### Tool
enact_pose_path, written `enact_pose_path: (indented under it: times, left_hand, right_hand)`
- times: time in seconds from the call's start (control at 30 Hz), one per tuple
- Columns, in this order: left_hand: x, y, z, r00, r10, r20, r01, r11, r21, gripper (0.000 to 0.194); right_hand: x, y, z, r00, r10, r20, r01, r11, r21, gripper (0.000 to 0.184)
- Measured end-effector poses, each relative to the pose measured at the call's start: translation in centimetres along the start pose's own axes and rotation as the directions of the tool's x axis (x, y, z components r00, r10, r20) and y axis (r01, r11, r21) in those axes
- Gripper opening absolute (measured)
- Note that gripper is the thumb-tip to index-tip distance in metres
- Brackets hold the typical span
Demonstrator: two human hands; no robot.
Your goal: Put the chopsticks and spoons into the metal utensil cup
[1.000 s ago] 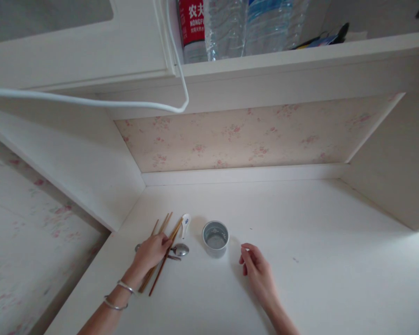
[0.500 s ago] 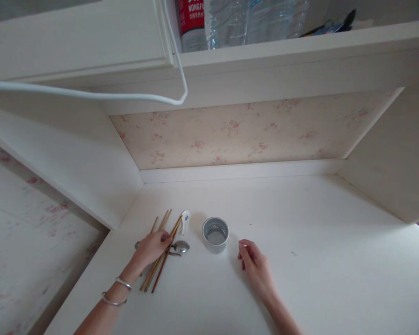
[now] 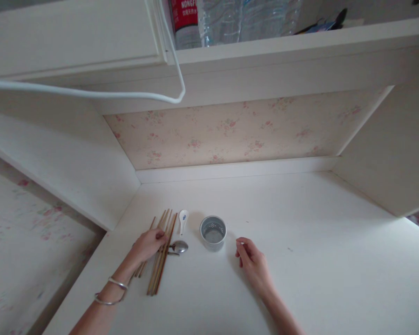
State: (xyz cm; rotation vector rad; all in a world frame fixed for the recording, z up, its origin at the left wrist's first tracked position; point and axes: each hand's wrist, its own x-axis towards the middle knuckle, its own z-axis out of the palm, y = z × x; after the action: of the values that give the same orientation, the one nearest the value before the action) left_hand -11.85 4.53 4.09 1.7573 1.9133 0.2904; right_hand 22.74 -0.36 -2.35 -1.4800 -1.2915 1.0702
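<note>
My left hand (image 3: 152,243) lies over several wooden chopsticks (image 3: 159,270), its fingers closed on some of them; part of the bundle is hidden under the hand. A metal spoon (image 3: 180,246) pokes out to the right from beneath the chopsticks, its handle covered. Just beyond it lies a white ceramic spoon (image 3: 183,221) with a blue mark. To the right stands a round grey metal holder (image 3: 213,233), upright, with small holes in its wall. My right hand (image 3: 250,257) rests on the table beside the holder, apart from it, fingers curled with nothing visible in them.
The white tabletop (image 3: 317,260) is closed in by a left side panel (image 3: 66,149) and a right one. Overhead, a shelf (image 3: 282,44) bears plastic bottles (image 3: 244,23). A white cable (image 3: 125,95) hangs across at the upper left.
The chopsticks under my left hand have shifted and lie more side by side, their upper ends farther from the ceramic spoon. My right hand stays by the holder. The view has moved slightly.
</note>
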Motion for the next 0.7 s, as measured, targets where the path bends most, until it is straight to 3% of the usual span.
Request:
enact_pose_path:
  times: [0.1,0.2,0.33,0.47,0.57,0.7]
  left_hand:
    - [-1.0,2.4,-2.8,0.996,0.082,-0.042,-0.086,0.992,-0.096,0.036]
    - [-2.3,6.3,-6.0,0.982,0.123,-0.146,-0.156,0.957,-0.244,0.039]
    - [-3.5,12.0,-8.2,0.925,0.168,-0.341,-0.301,0.871,-0.389,0.043]
    - [-2.6,16.2,-7.0,0.861,0.269,-0.432,-0.462,0.768,-0.443,0.039]
    - [-1.1,17.8,-5.1,0.86,0.312,-0.404,-0.489,0.732,-0.474,0.037]
    - [0.8,18.2,-2.0,0.876,0.337,-0.345,-0.474,0.73,-0.491,0.036]
  right_hand:
    - [0.1,0.0,0.0,1.0,-0.004,-0.004,0.004,1.0,0.0,0.039]
    - [0.1,-0.1,0.1,1.0,-0.001,-0.004,0.001,1.0,0.009,0.04]
    - [0.1,-0.1,0.1,1.0,-0.012,-0.012,0.012,1.0,0.006,0.039]
    - [0.0,-0.1,0.0,0.999,-0.03,-0.017,0.029,0.999,-0.016,0.038]
    - [0.0,-0.1,-0.1,0.999,-0.022,-0.029,0.022,0.999,-0.03,0.038]
    - [0.1,-0.3,-0.1,0.999,-0.021,-0.032,0.02,0.999,-0.025,0.038]
